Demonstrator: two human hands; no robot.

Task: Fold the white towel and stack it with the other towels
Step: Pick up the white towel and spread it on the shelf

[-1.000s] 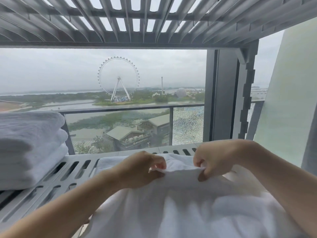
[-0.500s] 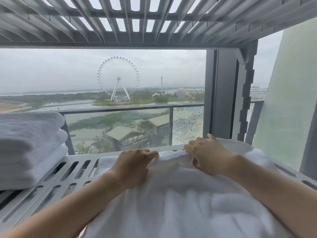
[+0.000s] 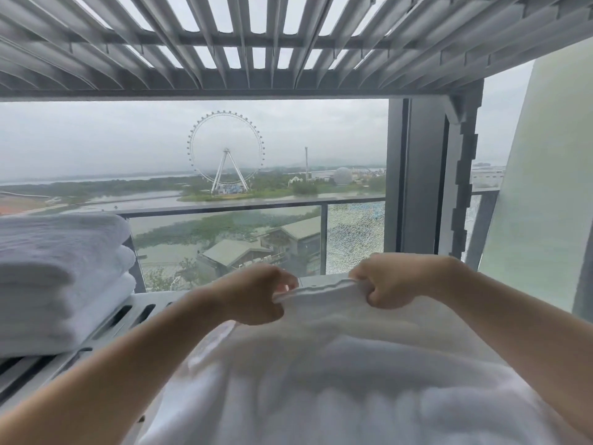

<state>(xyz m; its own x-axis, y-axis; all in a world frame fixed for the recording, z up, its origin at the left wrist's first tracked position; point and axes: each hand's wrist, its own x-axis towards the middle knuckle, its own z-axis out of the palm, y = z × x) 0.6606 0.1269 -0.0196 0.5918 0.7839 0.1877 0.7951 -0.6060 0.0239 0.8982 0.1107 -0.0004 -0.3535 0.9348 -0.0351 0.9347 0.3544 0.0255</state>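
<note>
A loose white towel [image 3: 321, 380] lies spread over the grey slatted shelf [image 3: 128, 316] in front of me. My left hand [image 3: 253, 297] pinches the towel's far edge from the left. My right hand [image 3: 391, 282] grips the same edge a short way to the right, fist curled round the hem. Between the two hands the edge is raised off the shelf and stretched. A stack of folded white towels [image 3: 57, 281] sits on the shelf at the far left, apart from both hands.
A second slatted shelf [image 3: 256, 43] hangs close overhead. Behind the shelf is a window with a balcony railing [image 3: 256, 207]. A dark upright post [image 3: 417, 187] and a pale curtain [image 3: 539, 187] stand at the right.
Half a second ago both hands lay flatter on the towel's far edge, low on the shelf. Now they have closed on that edge and lifted it up.
</note>
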